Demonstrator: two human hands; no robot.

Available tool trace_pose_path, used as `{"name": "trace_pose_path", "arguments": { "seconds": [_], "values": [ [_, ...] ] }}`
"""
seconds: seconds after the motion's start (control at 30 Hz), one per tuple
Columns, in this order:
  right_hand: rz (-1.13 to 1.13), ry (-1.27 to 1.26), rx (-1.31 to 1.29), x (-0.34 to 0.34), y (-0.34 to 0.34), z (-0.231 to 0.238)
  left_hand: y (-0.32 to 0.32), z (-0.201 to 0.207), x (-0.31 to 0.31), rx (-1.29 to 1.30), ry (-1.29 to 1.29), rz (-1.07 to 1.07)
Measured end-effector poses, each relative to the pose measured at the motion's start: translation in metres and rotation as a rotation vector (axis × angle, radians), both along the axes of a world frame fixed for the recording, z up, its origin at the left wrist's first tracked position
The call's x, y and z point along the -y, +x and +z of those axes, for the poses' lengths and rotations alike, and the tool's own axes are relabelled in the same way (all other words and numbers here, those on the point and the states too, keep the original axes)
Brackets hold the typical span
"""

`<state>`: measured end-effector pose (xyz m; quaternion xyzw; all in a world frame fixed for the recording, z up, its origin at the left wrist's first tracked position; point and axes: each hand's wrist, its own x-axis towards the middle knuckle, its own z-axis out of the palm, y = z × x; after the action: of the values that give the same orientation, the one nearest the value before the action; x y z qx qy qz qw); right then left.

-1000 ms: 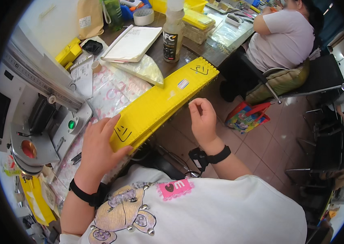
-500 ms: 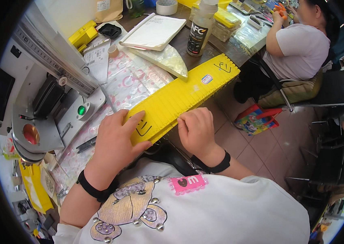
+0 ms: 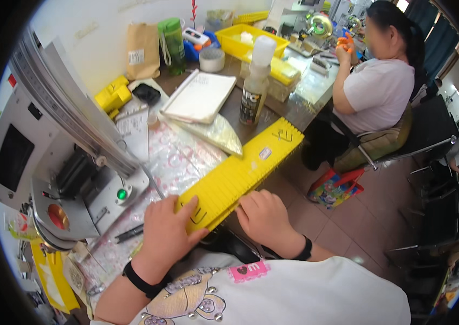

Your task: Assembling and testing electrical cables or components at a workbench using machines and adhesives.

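Note:
A long yellow ridged bar runs slantwise from the bench edge toward the far right. Dark marks show at both its ends, and a small pale label sits nearer the far one. Thin bristly bits stick out along its right-hand edge. My left hand grips the near end, fingers over the top and thumb along the end. Against the bristly edge rests my right hand, its fingers curled closed; the fingertips are partly hidden, so what they pinch cannot be made out.
A machine with a ruled column and a green-lit button stands at left. Beyond the bar are a notebook, a plastic bag and a bottle. A person sits far right, above a colourful bag.
The view has tilted upward, so the bar and both hands appear lower, with more of the far bench showing. My left hand keeps its hold, and my right hand stays at the bar's edge.

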<state>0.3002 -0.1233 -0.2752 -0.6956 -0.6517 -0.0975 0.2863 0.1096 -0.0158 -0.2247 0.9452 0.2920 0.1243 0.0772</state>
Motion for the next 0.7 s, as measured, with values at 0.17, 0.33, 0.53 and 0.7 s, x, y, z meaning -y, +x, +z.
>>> {"name": "trace_pose_path", "arguments": {
  "seconds": [0.17, 0.33, 0.53, 0.7],
  "values": [
    [0.057, -0.259, -0.377, 0.014, 0.021, 0.072, -0.002, 0.003, 0.0, -0.001, -0.029, 0.024],
    [-0.183, 0.346, -0.511, -0.045, 0.067, 0.124, 0.0, 0.007, -0.004, -0.003, -0.114, 0.037],
    [-0.274, 0.492, -0.273, -0.148, 0.135, 0.132, 0.0, 0.008, -0.001, -0.042, -0.138, 0.043],
    [-0.233, 0.272, -0.377, -0.155, 0.126, 0.152, -0.006, 0.01, 0.003, -0.059, -0.11, 0.059]
  ]
}}
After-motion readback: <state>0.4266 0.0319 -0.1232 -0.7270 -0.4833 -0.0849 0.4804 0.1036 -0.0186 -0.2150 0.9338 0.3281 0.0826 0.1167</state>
